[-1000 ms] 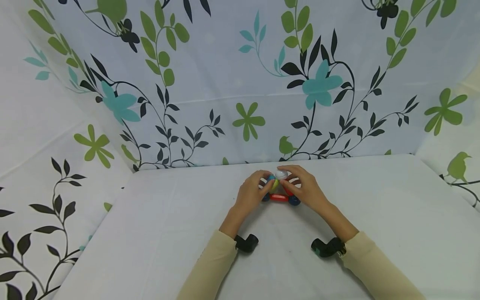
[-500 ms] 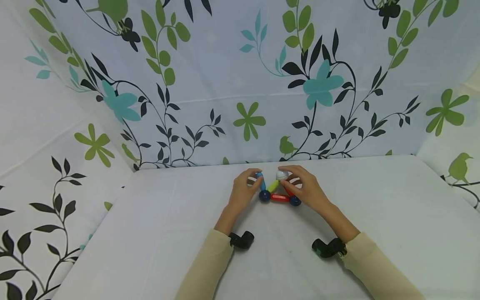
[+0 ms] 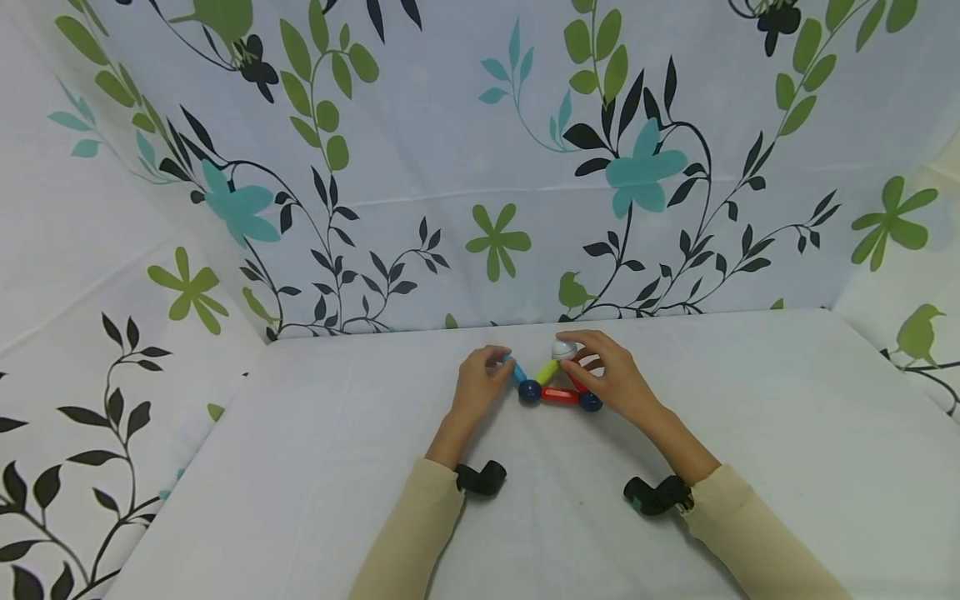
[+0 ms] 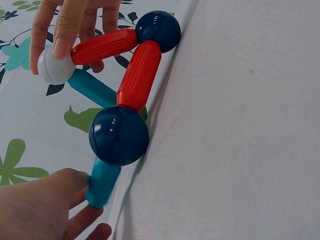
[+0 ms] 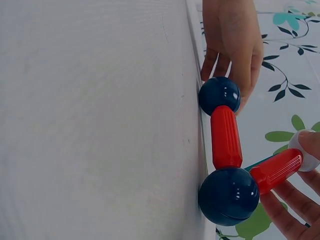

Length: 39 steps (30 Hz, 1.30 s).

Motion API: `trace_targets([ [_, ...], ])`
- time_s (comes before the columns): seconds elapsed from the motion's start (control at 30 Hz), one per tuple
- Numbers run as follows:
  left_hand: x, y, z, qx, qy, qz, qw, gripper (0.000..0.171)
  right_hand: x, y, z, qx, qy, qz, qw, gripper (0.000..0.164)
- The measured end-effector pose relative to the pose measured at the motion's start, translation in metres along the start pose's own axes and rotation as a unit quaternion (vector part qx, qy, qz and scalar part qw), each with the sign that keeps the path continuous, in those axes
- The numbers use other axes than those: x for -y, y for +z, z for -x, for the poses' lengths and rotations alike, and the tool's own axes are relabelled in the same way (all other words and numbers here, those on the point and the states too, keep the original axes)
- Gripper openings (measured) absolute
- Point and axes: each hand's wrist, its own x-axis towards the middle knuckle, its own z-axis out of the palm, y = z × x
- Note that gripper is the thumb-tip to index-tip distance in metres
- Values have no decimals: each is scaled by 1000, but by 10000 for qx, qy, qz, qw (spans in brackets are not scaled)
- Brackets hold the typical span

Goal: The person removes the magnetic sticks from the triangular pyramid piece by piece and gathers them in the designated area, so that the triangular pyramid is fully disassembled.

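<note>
White ball [image 4: 55, 69] partly behind fingers [image 4: 61, 46]

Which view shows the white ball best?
Left wrist: the white ball appears whole in frame, mostly uncovered, with its seam visible. The head view shows it small, held in the right hand; right wrist has it partly covered and cut by the frame edge.

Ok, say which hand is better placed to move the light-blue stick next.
Left, I'd judge: the left hand pinches the light-blue stick, while the right hand is busy gripping the white ball.
</note>
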Motion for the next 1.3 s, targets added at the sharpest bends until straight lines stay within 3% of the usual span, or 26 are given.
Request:
trace_targets([
  [0.3, 2, 0, 4, 199, 159, -660, 9975, 22, 0, 0, 1, 52, 62, 20, 10000, 43],
  [0.7, -3, 3, 5, 219, 273, -534, 9980, 31, -1, -1, 2, -154, -223, 137, 9995, 47],
  [1.1, 0, 4, 1, 908, 1057, -765, 9873, 31, -2, -1, 1, -247, -333, 8, 9991, 44],
  [1.3, 2, 3, -1, 1249, 1191, -867, 9812, 28, -2, -1, 0, -280, -367, 58, 9989, 43],
])
